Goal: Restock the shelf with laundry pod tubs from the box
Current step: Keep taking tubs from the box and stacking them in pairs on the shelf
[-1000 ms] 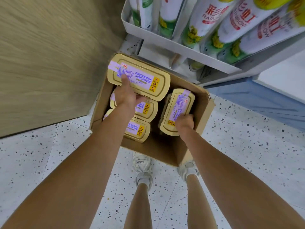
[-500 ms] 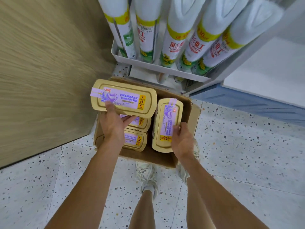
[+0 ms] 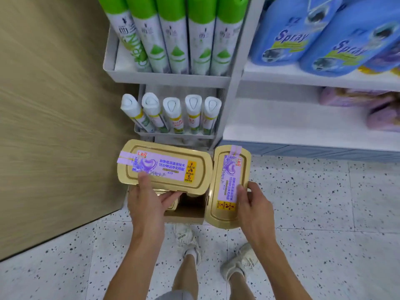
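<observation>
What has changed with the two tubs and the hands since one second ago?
Both hands lifted their laundry pod tubs up out of the cardboard box: the left hand holds the left tub, the right hand the right tub. The grips are unchanged; the box stays on the floor.

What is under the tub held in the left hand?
Under the left-hand tub sits the cardboard box, with one gold tub edge showing beside the left hand. The rest of its contents are covered.
</observation>
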